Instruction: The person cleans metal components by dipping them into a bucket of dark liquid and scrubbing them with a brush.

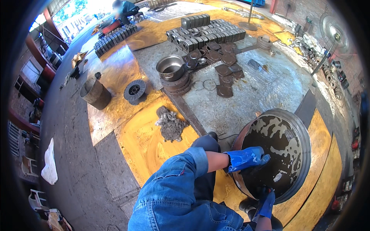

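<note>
A wide metal tub [302, 133] of dark liquid with pale foam patches stands in front of me at the right. My left hand [249, 158], in a blue rubber glove, reaches over the tub's near left side above the liquid. Its fingers are curled; whatever they hold is hidden. At the tub's near edge is my right hand [266, 202], also gloved in blue, its dark-stained fingers bent inward. What lies in them is too dark to make out. A small pale patch [278, 177] floats on the liquid between the hands and the far wall.
Grey rags [171, 125] lie on the yellow floor sheet. Beyond are a metal bucket [95, 93], a black spool [135, 91] and a steel pot [170, 67] on stacked rings. Flat dark plates [224, 70] and rows of metal blocks [208, 34] lie farther off. Another person [125, 11] sits far left.
</note>
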A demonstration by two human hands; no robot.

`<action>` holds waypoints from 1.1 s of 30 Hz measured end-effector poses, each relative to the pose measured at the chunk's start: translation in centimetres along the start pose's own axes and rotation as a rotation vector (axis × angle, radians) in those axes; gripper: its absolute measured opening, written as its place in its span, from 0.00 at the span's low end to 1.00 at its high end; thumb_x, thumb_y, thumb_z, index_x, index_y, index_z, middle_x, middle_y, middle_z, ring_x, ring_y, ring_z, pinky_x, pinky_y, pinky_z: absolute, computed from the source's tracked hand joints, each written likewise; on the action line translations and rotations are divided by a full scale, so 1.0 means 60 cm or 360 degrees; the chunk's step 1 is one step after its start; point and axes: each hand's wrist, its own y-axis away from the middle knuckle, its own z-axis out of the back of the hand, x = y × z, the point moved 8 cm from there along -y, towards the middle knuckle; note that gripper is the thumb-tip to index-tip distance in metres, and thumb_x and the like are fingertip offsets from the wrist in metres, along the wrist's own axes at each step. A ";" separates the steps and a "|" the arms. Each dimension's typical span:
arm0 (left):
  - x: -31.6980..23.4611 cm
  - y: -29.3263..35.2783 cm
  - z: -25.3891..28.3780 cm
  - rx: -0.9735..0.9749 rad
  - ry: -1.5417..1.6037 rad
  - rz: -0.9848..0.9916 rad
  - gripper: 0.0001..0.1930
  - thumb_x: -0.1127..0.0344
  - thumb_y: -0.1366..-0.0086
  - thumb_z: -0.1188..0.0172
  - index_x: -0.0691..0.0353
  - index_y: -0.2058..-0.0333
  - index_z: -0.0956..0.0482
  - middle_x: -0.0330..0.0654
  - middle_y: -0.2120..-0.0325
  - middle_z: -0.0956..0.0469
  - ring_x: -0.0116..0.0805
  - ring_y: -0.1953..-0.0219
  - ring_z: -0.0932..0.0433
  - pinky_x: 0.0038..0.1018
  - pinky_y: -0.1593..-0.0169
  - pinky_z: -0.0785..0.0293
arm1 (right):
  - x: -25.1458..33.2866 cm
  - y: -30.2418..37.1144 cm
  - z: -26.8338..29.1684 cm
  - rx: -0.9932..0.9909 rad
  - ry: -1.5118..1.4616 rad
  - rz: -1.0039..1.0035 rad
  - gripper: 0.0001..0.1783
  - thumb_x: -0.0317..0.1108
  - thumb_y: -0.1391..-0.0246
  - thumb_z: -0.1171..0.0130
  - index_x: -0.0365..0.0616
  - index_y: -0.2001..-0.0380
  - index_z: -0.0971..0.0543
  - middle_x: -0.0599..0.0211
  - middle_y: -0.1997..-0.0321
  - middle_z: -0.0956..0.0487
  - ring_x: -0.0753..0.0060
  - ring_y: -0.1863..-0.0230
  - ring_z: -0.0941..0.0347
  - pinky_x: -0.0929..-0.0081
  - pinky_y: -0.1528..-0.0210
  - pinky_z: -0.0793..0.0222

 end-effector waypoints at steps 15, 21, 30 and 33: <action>-0.001 0.008 0.007 -0.0155 -0.0007 -0.0024 0.32 0.38 0.28 0.43 0.69 0.68 0.14 0.62 0.69 0.16 0.62 0.63 0.16 0.47 0.54 0.20 | 0.020 0.016 -0.004 0.0008 -0.0120 -0.0044 0.14 0.33 0.32 0.35 0.37 0.49 0.15 0.57 0.52 0.13 0.66 0.49 0.19 0.69 0.42 0.24; 0.000 0.014 0.009 -0.0141 0.0107 -0.0006 0.31 0.39 0.27 0.43 0.69 0.66 0.13 0.60 0.70 0.15 0.59 0.63 0.14 0.45 0.54 0.20 | 0.069 0.025 0.008 0.0007 0.0246 -0.0036 0.14 0.31 0.34 0.34 0.38 0.49 0.15 0.56 0.49 0.14 0.63 0.49 0.18 0.68 0.42 0.23; -0.023 0.023 0.012 0.0124 0.0222 0.0106 0.32 0.40 0.26 0.43 0.71 0.66 0.14 0.59 0.74 0.16 0.55 0.68 0.14 0.45 0.56 0.20 | 0.048 0.026 0.007 -0.0068 0.0117 -0.0044 0.15 0.33 0.40 0.29 0.42 0.51 0.13 0.51 0.51 0.13 0.53 0.49 0.16 0.64 0.43 0.22; -0.025 0.022 0.011 0.0173 0.0247 0.0073 0.32 0.40 0.26 0.44 0.71 0.66 0.14 0.59 0.73 0.15 0.55 0.67 0.14 0.44 0.56 0.19 | 0.041 0.019 0.007 -0.0101 0.0187 0.0008 0.16 0.36 0.41 0.28 0.42 0.51 0.13 0.51 0.51 0.13 0.52 0.49 0.16 0.63 0.43 0.22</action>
